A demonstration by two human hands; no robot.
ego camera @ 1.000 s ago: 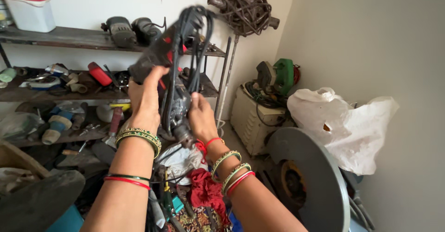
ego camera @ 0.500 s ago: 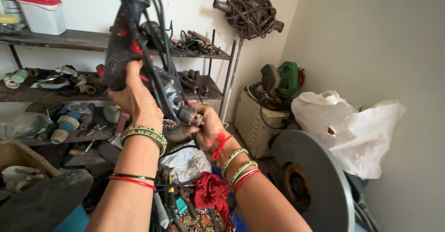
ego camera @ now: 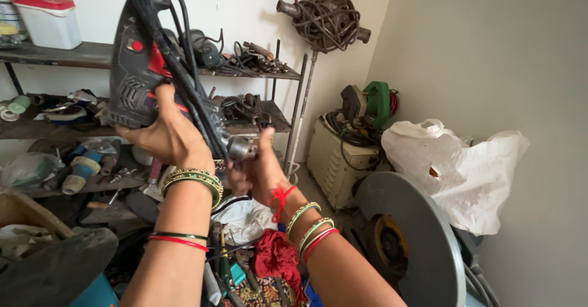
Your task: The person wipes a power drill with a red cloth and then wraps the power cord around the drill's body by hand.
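Since half a second ago you are lifting the black-and-red power drill [ego camera: 139, 68] higher and drawing it closer, so it is now filling the view's eleven o'clock corner in front of the metal shelf rack [ego camera: 257, 74]. Your left hand [ego camera: 168, 132] is wrapping its fingers tight around the drill's body, pinning the looped black cord [ego camera: 184, 68] against the casing so the loops are not slipping loose. Your right hand [ego camera: 260, 169], at about four o'clock from the left, is closing thumb and fingers on the metal chuck [ego camera: 240, 149] at the drill's lower end, steadying the nose as the tool is hanging tilted, chuck downward. Off at three o'clock a white plastic bag [ego camera: 459, 160] is slumping over a grey round saw guard [ego camera: 416, 233], well apart from your hands.
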